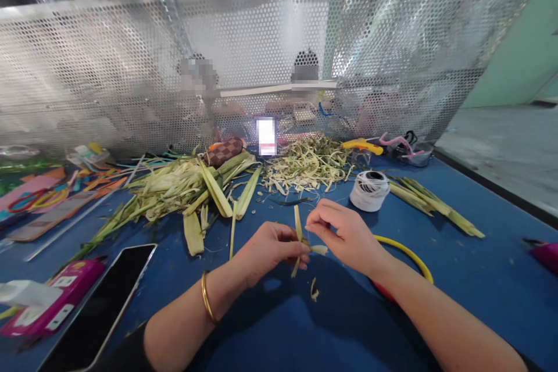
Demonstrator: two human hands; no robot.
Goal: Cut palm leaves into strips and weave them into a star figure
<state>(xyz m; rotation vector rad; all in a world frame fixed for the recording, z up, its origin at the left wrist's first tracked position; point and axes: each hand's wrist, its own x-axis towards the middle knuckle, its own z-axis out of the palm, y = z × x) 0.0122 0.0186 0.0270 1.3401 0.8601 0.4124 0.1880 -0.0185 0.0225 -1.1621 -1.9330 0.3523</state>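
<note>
- Fingers (288, 229) of our left hand (270, 249) pinch a husk strip (298, 221) above the table (261, 325).
- Our right hand (344, 235), fingertips (311, 226) together, is just beside it; any grip we cannot tell.
- Beyond: white spool (368, 197), shredded husks (309, 167).

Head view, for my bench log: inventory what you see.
Leaf strips: at least two, pale green, centre
Leaf pile: one, green, back left
Scraps pile: one, pale, back centre
Leaf bundle: one, green, right
Thread spool: one, white, centre right
Checked pouch: one, brown, back centre
Phone: one, black, front left
Power strip: one, magenta, left
Tool: one, yellow, back right
Loop: one, yellow, right
Oddments: several, multicoloured, both sides
Screen: one, silver, back
Table: one, blue, beneath
Bracelet: one, gold, left wrist
Left hand: one, centre
Right hand: one, centre
</note>
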